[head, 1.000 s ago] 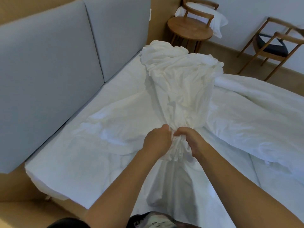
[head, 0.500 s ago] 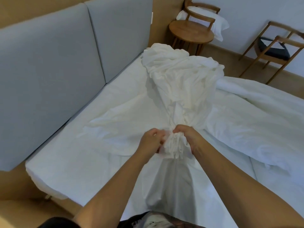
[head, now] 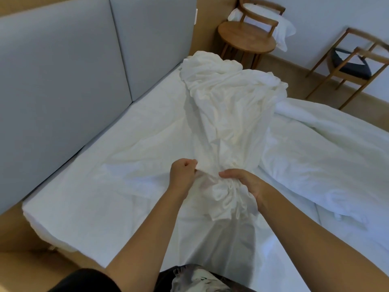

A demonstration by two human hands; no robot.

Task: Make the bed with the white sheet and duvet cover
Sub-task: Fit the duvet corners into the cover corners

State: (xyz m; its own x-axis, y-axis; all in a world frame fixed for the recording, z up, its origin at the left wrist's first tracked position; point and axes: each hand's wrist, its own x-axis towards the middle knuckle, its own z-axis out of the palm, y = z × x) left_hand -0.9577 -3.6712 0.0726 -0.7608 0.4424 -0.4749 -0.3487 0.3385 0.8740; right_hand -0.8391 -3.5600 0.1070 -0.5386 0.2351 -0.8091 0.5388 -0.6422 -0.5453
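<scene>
Fingers (head: 228, 173) half-buried in cloth (head: 227, 114): left hand (head: 182, 175), right hand (head: 250, 184).

A single wide-angle view, worn on the person's head, looks forward and steeply down along the white-sheeted bed (head: 105, 197) from its near edge. The wearer's own dark clothing (head: 88, 281) shows at the bottom edge, and both bare forearms rise from there. The left hand (head: 183, 175) and right hand (head: 246, 182) sit close to the lens just below centre, gripping a bunched white cloth (head: 227, 114). The padded grey headboard panels (head: 63, 81) fill the upper left, slanted by the lens. A round wooden side table (head: 246, 39) and a wooden armchair with a dark seat (head: 353, 64) appear small and far along the top and upper right.
</scene>
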